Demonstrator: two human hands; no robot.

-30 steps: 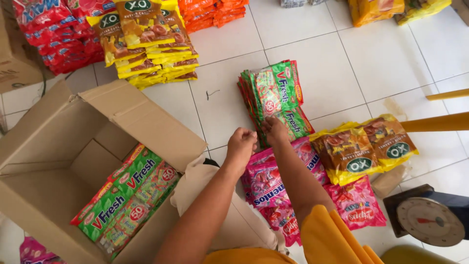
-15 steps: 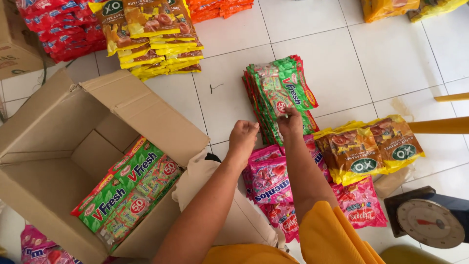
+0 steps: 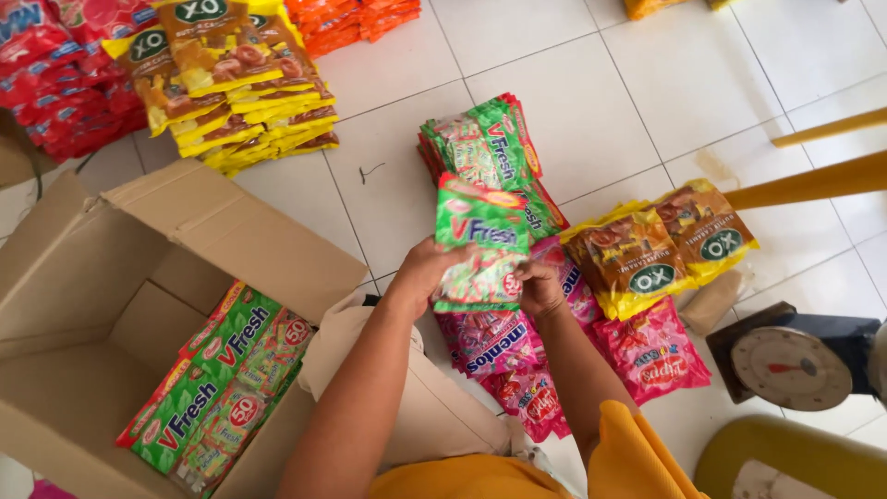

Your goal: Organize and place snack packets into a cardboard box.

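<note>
A green candy packet (image 3: pixel 480 242) is lifted off the floor, gripped from both sides. My left hand (image 3: pixel 420 273) clasps its left edge and my right hand (image 3: pixel 540 286) its right edge. Just behind it lies the stack of green candy packets (image 3: pixel 490 148) on the white tiles. To the left, an open cardboard box (image 3: pixel 102 277) holds more green packets (image 3: pixel 217 383) laid flat along its near side. Pink candy packets (image 3: pixel 494 342) lie under my hands.
Yellow snack packets (image 3: pixel 661 245) sit right of my hands, another yellow pile (image 3: pixel 231 83) at the back left, red packets (image 3: pixel 65 83) in the far left corner, orange ones (image 3: pixel 346 18) at the top. A dial scale (image 3: pixel 795 365) stands at the right. Yellow bars (image 3: pixel 813 180) cross the right edge.
Both hands reached the green stack, took hold of a packet and raised it toward me. The view has shifted slightly.
</note>
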